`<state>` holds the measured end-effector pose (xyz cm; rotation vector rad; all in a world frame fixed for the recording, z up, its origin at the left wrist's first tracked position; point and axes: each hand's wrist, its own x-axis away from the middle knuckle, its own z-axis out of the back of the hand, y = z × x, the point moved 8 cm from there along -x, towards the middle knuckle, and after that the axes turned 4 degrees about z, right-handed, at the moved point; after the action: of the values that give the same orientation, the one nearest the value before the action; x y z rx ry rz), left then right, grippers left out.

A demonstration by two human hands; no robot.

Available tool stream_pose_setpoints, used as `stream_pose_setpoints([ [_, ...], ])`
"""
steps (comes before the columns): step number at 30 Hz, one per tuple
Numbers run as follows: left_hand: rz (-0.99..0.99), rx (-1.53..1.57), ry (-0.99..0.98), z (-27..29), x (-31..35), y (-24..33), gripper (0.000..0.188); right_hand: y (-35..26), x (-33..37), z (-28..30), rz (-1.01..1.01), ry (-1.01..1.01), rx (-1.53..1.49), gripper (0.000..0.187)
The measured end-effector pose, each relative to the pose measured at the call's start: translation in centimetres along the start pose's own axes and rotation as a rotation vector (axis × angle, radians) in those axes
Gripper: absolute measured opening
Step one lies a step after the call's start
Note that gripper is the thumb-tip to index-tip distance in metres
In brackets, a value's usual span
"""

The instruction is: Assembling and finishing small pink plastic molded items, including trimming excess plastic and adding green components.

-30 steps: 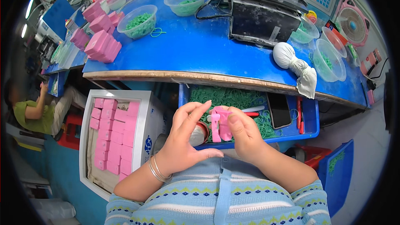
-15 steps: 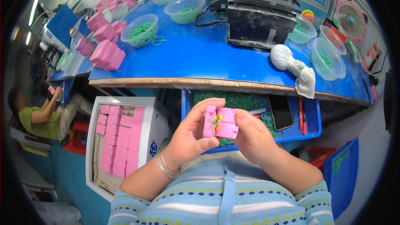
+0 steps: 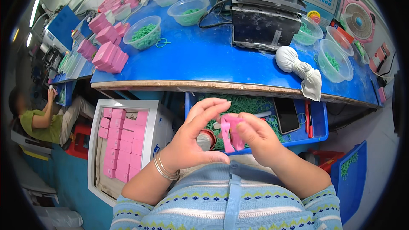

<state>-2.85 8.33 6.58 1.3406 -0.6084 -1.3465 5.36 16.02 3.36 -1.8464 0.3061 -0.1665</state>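
Note:
A pink rubber mould (image 3: 237, 139) is pinched between the thumb and fingers of my right hand (image 3: 260, 141), over the front of the blue drawer tray. It is tilted, with a gap between a thin left flap and the thicker right part. My left hand (image 3: 187, 142) is open beside it, thumb and fingers spread in a wide curve, apart from the mould. Under the hands, the blue tray (image 3: 320, 133) holds many green wax pieces (image 3: 251, 103). A round tin with a red rim (image 3: 206, 139) shows between my left thumb and fingers.
At left, a white box (image 3: 94, 145) holds rows of pink moulds (image 3: 124, 145). Clear bowls (image 3: 142, 41) of green pieces, stacked moulds (image 3: 110, 57), a black machine (image 3: 265, 27) and a tied white cloth bag (image 3: 294, 63) occupy the blue table. A phone (image 3: 286, 115) lies in the tray. A co-worker (image 3: 40, 119) sits far left.
My left hand has let go of the mould and spread open. The mould has turned in my right hand, its inner face no longer facing up. The tin has come into view.

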Motion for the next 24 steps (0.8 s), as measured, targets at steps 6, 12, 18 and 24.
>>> stream_pose_setpoints([
  [6,-0.022,-0.191,-0.019,0.2,-0.1,0.6,0.038,1.6,-0.4,0.9,-0.05,0.05,-0.029,0.027],
  [12,-0.045,-0.255,0.193,-0.9,0.4,0.2,0.034,0.7,-0.2,-0.4,0.051,0.12,-0.078,0.031],
  [18,0.162,-0.03,0.135,-1.0,0.1,-1.0,0.082,0.7,-0.2,0.4,0.074,0.191,-0.071,0.033],
  [24,0.196,0.036,0.113,-0.2,0.0,-2.0,0.069,1.4,-0.2,0.9,0.065,0.236,-0.117,0.046],
])
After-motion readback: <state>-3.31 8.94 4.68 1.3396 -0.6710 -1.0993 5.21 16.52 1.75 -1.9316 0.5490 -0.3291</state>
